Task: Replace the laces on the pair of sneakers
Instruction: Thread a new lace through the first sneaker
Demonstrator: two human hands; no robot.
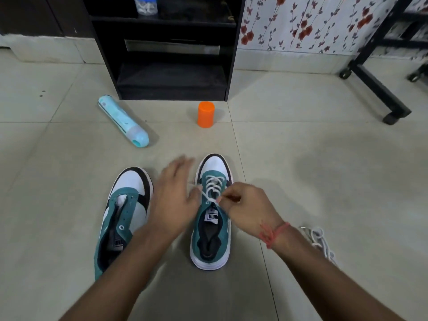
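Pale floor tiles point(301, 140) carry both sneakers side by side in front of us, toes away, so the eyelets face up for threading. On the right sneaker point(212, 218) a white lace point(213, 185) crosses the lower eyelets, and our right hand point(245, 205) pinches its end near the tongue. Our left hand point(173, 200), blurred, fingers spread and holding nothing, hovers between the shoes. Beside it the left sneaker point(122, 214) sits unlaced. Another loose lace point(320, 242) lies by our right wrist; farther off are an orange cup point(205, 114), a blue bottle point(122, 121) and a black shelf point(171, 72).
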